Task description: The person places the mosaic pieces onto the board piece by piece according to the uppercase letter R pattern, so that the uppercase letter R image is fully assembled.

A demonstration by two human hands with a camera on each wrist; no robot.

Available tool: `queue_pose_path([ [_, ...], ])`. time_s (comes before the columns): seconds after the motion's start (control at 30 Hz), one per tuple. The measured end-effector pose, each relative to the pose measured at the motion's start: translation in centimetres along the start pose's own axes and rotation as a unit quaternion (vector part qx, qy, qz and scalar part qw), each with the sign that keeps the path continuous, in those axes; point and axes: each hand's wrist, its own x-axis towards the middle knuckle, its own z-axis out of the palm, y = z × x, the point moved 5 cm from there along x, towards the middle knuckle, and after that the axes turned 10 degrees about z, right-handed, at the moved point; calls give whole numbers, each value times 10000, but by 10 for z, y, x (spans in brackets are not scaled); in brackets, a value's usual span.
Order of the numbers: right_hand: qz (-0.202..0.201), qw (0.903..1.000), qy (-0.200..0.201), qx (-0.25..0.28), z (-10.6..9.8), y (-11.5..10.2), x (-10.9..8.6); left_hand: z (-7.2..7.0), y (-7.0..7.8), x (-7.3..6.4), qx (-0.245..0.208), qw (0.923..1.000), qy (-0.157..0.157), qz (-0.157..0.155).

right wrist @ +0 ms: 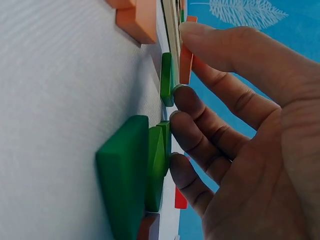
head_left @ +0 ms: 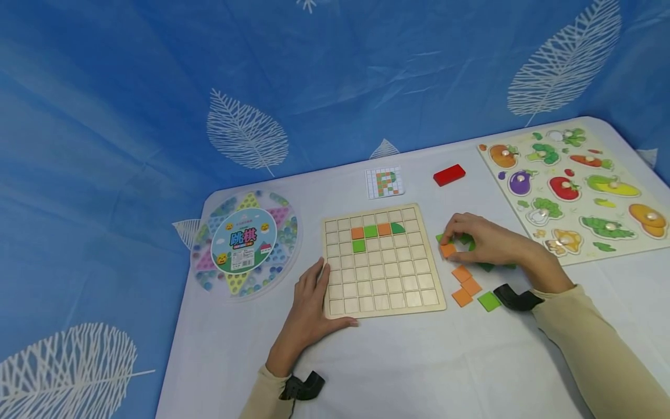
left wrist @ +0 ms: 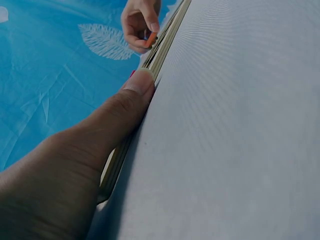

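Observation:
A wooden grid board [head_left: 387, 270] lies on the table with a short row of orange and green tiles near its far side, ending in a rounded dark green piece. One green tile [head_left: 359, 245] sits under the row's left end. My left hand [head_left: 309, 308] rests at the near left corner, its thumb straight along the front edge. Right of the board, my right hand [head_left: 484, 238] pinches an orange square tile [right wrist: 186, 65] between thumb and fingertips, raised off the table. Green tiles [right wrist: 125, 170] lie under that hand, partly hidden.
Loose orange tiles [head_left: 471, 286] and a light green tile [head_left: 489, 301] lie nearer me. A pattern card [head_left: 385, 183] and a red block [head_left: 449, 175] are behind the board. A round Chinese checkers set [head_left: 243, 241] lies left, a vegetable puzzle board [head_left: 570, 157] right.

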Motion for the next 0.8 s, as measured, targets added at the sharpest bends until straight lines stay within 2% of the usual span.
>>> queue_pose_path([
  [0.6,-21,10000,4,-28,0,-2,0,-1,1,0,-79,9999,-66,-94],
  [0.8,-32,9999,94,-89,0,-5,0,-3,3,1,-21,10000,-40,-14],
])
